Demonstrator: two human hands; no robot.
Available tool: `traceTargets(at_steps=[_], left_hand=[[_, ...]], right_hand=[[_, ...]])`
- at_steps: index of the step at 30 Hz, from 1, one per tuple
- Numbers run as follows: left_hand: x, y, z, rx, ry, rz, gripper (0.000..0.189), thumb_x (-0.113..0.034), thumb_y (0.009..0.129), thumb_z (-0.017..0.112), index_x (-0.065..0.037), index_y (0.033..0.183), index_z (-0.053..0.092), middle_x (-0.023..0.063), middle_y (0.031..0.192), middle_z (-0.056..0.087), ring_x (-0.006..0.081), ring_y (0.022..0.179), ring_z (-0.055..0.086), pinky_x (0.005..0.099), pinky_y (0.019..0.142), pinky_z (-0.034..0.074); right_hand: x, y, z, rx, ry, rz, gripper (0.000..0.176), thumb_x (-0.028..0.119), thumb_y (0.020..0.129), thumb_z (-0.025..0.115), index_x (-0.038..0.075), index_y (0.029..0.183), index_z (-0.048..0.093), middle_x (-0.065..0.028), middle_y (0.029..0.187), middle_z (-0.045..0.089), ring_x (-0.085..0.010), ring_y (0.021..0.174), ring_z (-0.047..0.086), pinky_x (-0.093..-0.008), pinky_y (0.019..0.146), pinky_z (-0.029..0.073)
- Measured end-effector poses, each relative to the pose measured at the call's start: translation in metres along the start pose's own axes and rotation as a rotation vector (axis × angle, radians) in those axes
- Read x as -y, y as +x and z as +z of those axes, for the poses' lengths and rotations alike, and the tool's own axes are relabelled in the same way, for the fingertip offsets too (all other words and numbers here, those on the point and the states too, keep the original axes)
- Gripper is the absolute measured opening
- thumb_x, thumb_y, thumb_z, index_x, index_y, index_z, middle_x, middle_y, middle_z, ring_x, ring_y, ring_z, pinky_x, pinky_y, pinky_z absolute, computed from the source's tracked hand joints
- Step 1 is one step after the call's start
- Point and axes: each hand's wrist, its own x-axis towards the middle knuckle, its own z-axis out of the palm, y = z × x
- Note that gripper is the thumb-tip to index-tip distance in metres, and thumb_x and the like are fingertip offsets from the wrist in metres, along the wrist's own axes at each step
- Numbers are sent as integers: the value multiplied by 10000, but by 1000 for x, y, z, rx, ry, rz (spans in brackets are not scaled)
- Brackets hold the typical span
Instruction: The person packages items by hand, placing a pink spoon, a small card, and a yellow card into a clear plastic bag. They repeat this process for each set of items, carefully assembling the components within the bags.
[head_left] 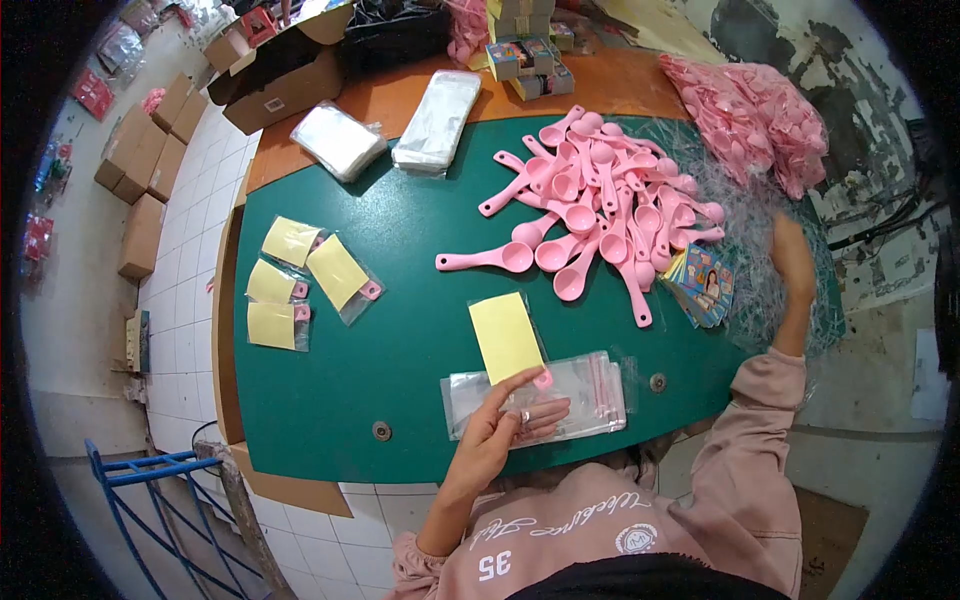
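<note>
My left hand (500, 420) lies palm up over a stack of clear plastic bags (590, 395), fingers spread, its index fingertip by the pink handle end of a bagged yellow card (505, 338). At the right, my right hand (792, 255) is over crumpled clear plastic (760, 300), its fingers blurred and hard to make out. Between the hands lie a heap of pink spoons (600, 200) and a fanned pile of printed cards (703, 285). Several bagged yellow cards (340, 272) with pink ends rest on the green table's left part.
Two stacks of clear bags (437, 120) lie at the back, beside an open cardboard box (285, 90). Bundled cards (525, 58) stand at the rear. A bag of pink spoons (750, 115) is at the back right. A blue metal frame (160, 470) stands lower left.
</note>
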Motion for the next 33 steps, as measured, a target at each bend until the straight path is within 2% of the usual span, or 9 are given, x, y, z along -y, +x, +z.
traceTargets(at_steps=[3, 5, 8, 14, 18, 20, 24, 28, 33], left_hand=[[2, 1, 2, 6, -2, 74, 427, 39, 859, 251, 17, 1278, 326, 179, 1238, 436, 296, 1091, 519, 350, 911, 454], [0, -2, 4, 13, 12, 70, 374, 20, 875, 262, 30, 1236, 357, 160, 1237, 432, 301, 1081, 525, 359, 891, 474], [-3, -2, 4, 42, -54, 7, 359, 5, 906, 214, 4, 1221, 387, 199, 1227, 443, 312, 1078, 527, 355, 922, 444], [3, -10, -19, 155, -82, -25, 297, -30, 919, 224, -16, 1134, 429, 173, 1033, 575, 273, 993, 583, 327, 818, 504], [-6, -23, -21, -26, -41, -121, 239, -4, 883, 307, -21, 1106, 392, 238, 1010, 566, 293, 939, 602, 326, 773, 508], [4, -21, -18, -167, 469, 81, 311, 48, 851, 368, -40, 1150, 353, 185, 938, 592, 239, 892, 610, 297, 725, 514], [0, -15, -10, -163, 757, 163, 152, 8, 836, 506, 14, 986, 485, 91, 976, 584, 168, 867, 595, 273, 677, 520], [3, -12, -10, -275, 697, 189, 87, -17, 833, 544, 24, 905, 517, 71, 900, 557, 128, 814, 579, 242, 652, 520], [10, -10, -11, -392, 662, 173, 87, -10, 826, 559, 18, 892, 510, 53, 859, 541, 113, 783, 568, 234, 638, 520]], right_hand=[[14, -28, -41, 144, 234, 150, 198, 41, 744, 558, -6, 934, 525, -182, 810, 547, -301, 800, 553, -373, 700, 428], [107, -43, -105, 72, 635, 1, 291, 52, 713, 600, 14, 994, 535, -166, 881, 558, -286, 827, 560, -356, 716, 438], [193, -78, -130, 456, 1219, -490, 428, 61, 654, 689, 60, 1042, 508, -111, 969, 497, -295, 909, 523, -343, 776, 423], [255, -106, -114, 454, 1265, -647, 321, 47, 689, 673, 68, 986, 553, -135, 972, 455, -271, 877, 537, -355, 797, 442], [251, -103, -120, 584, 1493, -492, 199, 62, 726, 652, 50, 912, 581, -112, 938, 466, -244, 849, 542, -336, 750, 460], [250, -106, -119, 589, 1532, -448, 172, 75, 741, 647, 45, 898, 585, -104, 930, 472, -235, 847, 543, -318, 727, 464], [249, -110, -116, 673, 1561, -328, 138, 90, 769, 642, 31, 882, 590, -100, 947, 511, -193, 859, 544, -273, 698, 463], [253, -118, -113, 958, 1753, -22, 133, 88, 808, 617, -13, 875, 563, -90, 875, 572, -132, 787, 578, -253, 654, 485], [266, -115, -123, 876, 1728, 145, 124, 29, 833, 570, -44, 885, 484, -87, 778, 590, -114, 702, 607, -229, 603, 508]])
